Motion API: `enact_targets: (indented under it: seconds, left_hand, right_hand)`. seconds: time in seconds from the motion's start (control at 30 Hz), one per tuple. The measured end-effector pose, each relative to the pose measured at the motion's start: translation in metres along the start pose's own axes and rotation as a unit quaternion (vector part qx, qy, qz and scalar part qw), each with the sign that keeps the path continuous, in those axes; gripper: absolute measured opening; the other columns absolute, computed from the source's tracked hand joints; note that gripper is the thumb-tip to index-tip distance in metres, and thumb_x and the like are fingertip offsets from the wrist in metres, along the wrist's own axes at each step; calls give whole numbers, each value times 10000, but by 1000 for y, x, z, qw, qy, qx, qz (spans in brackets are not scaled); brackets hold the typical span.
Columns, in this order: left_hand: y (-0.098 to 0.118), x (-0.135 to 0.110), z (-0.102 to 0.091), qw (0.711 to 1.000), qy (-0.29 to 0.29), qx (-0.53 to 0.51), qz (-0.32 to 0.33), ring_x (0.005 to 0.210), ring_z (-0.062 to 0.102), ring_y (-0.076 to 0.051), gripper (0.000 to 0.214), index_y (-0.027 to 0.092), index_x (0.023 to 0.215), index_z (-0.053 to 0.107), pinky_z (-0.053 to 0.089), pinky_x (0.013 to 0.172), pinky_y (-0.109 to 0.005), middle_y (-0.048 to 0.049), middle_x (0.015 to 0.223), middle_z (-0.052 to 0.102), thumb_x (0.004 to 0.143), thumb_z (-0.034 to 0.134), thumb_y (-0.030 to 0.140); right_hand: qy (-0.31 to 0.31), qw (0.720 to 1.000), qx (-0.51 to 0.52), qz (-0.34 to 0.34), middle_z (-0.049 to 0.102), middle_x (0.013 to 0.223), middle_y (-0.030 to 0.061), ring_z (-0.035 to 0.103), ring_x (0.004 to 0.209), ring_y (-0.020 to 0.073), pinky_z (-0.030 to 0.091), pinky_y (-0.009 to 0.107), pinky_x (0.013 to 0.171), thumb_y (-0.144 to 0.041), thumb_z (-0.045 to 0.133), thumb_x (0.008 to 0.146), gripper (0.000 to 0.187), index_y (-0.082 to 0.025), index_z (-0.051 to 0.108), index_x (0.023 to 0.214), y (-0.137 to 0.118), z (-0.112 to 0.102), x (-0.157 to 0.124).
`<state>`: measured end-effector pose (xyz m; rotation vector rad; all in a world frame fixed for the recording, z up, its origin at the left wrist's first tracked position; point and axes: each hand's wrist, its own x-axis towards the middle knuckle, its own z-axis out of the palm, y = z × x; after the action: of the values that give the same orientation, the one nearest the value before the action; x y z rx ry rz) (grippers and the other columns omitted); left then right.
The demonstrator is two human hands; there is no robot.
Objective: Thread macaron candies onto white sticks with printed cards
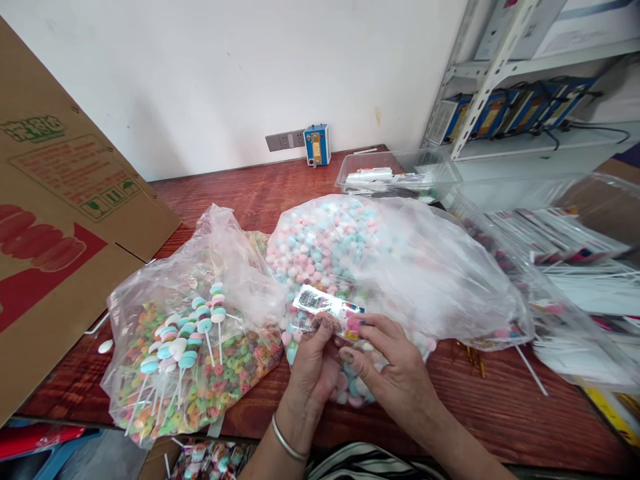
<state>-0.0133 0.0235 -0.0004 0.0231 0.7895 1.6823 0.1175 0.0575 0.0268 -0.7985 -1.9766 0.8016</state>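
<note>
Near the middle of the near edge of the reddish-brown wooden worktop (225, 183), both bare hands meet at a small, flat, silver-and-white printed wrapper (315, 301), held tilted above the pastel sweets. The left hand (313, 360) — a plain silver bangle (287, 437) on its wrist — pinches the wrapper's lower side between thumb and fingers. The right hand (397, 360) has its fingers at the wrapper's right end, its thumb lower down; whether it grips the wrapper, I cannot tell.

Beneath and beyond the hands lies a large translucent plastic bag (435, 260) with round pink, blue and white sweets (310, 250). To its left, toward the near left corner, sits a clear plastic bag (225, 257) of small multicoloured rings (233, 370); pastel puffs on white sticks (187, 359) lie on top.

A brown printed cardboard box (65, 167) stands at the left edge. Along the far edge are a small blue-and-white boxy device (324, 143), close to the wall, and a shallow clear plastic tray (443, 175) — nearer the right corner.
</note>
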Motion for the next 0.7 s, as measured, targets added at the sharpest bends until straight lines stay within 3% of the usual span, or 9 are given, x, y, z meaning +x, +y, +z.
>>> enact_targets:
  seconds: [0.13, 0.3, 0.53, 0.7]
  left_hand:
    - [4, 1, 0, 989, 24, -95, -112, 524, 548, -44, 160, 107, 839, 663, 467, 501, -138, -11, 724, 663, 731, 775, 145]
    - [6, 1, -1, 984, -1, -115, -137, 524, 555, -41, 90, 103, 877, 672, 493, 529, -137, -23, 745, 679, 816, 699, 163]
    - [8, -4, -4, 990, 10, -111, -88, 589, 581, -85, 154, 126, 817, 665, 469, 539, -179, -14, 718, 665, 725, 780, 170]
    - [37, -30, -23, 996, 4, -88, 12, 615, 534, -89, 247, 150, 723, 616, 459, 612, -220, 16, 684, 595, 635, 842, 193]
  right_hand:
    - [6, 997, -59, -57, 630, 1187, 110, 605, 1057, 251, 507, 417, 885, -167, 623, 874, 173, -230, 692, 1020, 0, -3, 2]
    - [4, 996, -51, -67, 597, 1211, 102, 605, 1052, 232, 535, 402, 873, -156, 588, 897, 194, -247, 669, 1047, -8, -8, 6]
    - [-30, 996, -29, -85, 605, 1224, 85, 615, 1082, 252, 549, 394, 877, -210, 605, 883, 216, -288, 689, 1066, -23, -15, 7]
    - [-18, 998, 23, -59, 622, 1215, 65, 614, 1100, 254, 526, 370, 890, -287, 593, 900, 236, -309, 656, 1127, -28, -10, 22]
